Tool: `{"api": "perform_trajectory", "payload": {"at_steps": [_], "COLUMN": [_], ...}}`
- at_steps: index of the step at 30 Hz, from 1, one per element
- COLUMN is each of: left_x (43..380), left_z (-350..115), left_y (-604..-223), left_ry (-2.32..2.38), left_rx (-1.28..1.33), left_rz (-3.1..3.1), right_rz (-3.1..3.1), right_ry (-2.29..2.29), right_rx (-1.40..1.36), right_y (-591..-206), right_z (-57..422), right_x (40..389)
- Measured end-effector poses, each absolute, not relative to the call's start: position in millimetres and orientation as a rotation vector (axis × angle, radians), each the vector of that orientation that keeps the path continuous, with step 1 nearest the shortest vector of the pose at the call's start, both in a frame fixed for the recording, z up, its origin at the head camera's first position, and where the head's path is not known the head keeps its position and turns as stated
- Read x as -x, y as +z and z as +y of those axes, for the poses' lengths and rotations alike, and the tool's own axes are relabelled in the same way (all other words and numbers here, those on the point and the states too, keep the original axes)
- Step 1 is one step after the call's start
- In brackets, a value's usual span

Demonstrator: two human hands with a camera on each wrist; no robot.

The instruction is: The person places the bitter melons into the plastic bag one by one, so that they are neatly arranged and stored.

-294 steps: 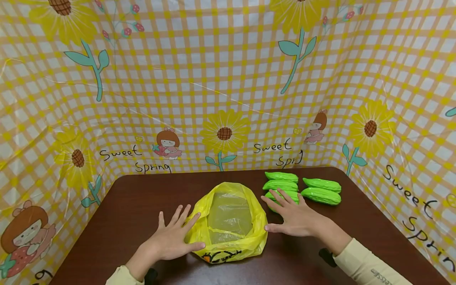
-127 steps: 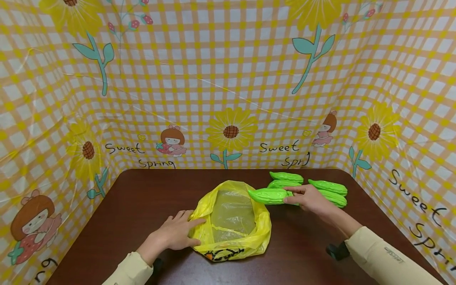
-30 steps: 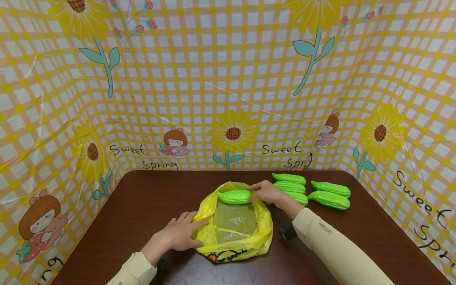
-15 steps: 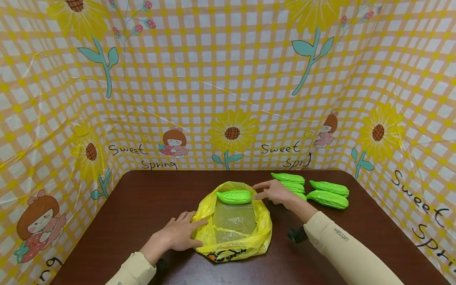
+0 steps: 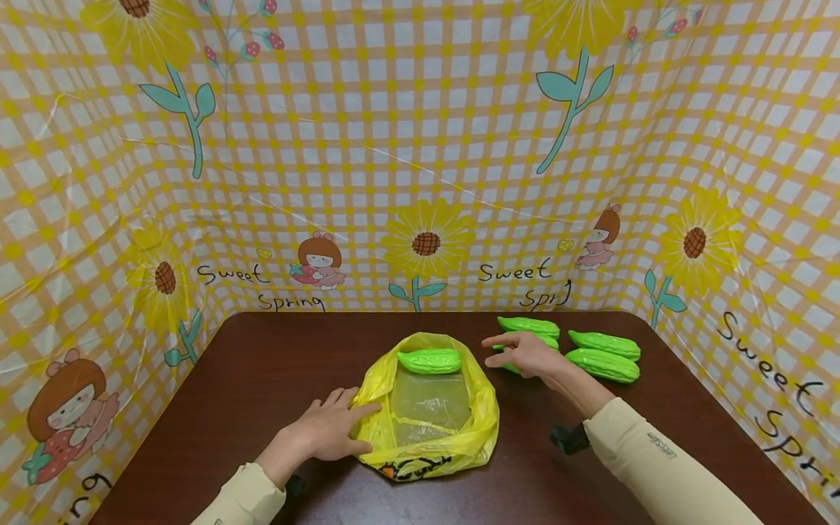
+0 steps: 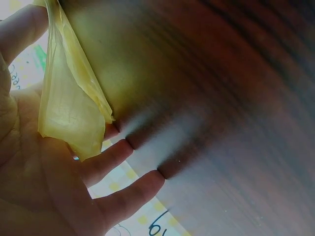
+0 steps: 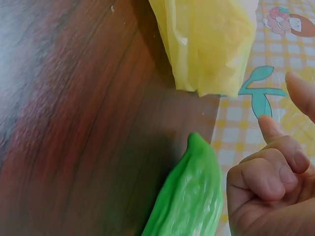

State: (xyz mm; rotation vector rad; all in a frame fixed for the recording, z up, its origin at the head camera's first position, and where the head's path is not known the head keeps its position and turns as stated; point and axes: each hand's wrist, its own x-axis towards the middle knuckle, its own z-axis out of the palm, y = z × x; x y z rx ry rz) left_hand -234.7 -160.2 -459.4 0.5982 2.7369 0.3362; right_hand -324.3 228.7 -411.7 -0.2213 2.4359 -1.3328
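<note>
A yellow plastic bag (image 5: pixel 482 415) stands with its mouth spread wide on the table. One bright green bitter melon (image 5: pixel 429 362) lies inside it along the far side. My left hand (image 5: pixel 328 426) rests against the bag's left side, fingers extended; in the left wrist view its fingertips touch the table beside the bag's film. To the right of the bag, my right hand (image 5: pixel 528 354) hovers over a stack of bitter melons (image 5: pixel 530 326), partly hiding them. It holds nothing: thumb and index finger are apart, the other fingers curled, near a bitter melon (image 7: pixel 189 196) in the right wrist view.
Two more bitter melons (image 5: pixel 604 364) lie side by side farther right. The dark brown table (image 5: pixel 275 364) has rounded far corners. A checked sunflower cloth (image 5: pixel 354 168) encloses it at the back and both sides.
My right hand brought a bitter melon from the right into the bag, released it, and has moved back rightward over the stack. My left hand came against the bag earlier and has stayed there.
</note>
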Motion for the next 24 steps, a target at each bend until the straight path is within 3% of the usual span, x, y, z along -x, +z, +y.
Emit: {"api": "perform_trajectory", "payload": {"at_steps": [24], "left_x": [234], "left_z": [-160], "left_y": [-458], "left_ry": [0.318], "left_rx": [-0.593], "left_rz": [2.742], "right_rz": [2.325], "right_ry": [-1.565], "right_rx": [0.286], "right_y": [-413], "right_z": [291], "right_x": [308]}}
